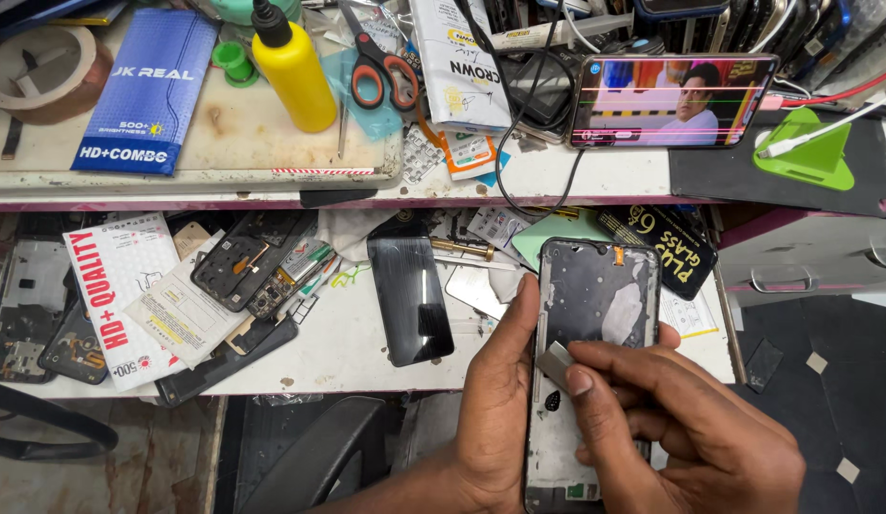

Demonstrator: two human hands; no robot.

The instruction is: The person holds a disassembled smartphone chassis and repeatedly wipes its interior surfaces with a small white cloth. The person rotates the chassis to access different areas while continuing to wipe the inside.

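Two bare hands are seen low in the view, both busy with one opened phone frame (595,314) that is held upright over the front edge of the white bench (348,347). The left hand (500,400) is wrapped around the left side of the frame from behind, with its thumb laid along the edge, so the frame is gripped firmly. The right hand (681,428) is closed on a small flat grey scraper (555,363), which is pinched between thumb and fingers and pressed to the left inner edge of the frame. For this scraping to go well, the blade should probably be kept low and flat, pushed in short, gentle strokes, and the frame should be held steady so nothing is bent or scratched. A dark loose screen (412,295) is laid flat on the bench just left of the hands. A yellow bottle (293,71) and scissors (378,67) are kept on the shelf above, well apart from the work. The bottom of the frame is cut off by the picture edge. The tip of the scraper is partly covered by the fingers, so what it touches cannot be made out.
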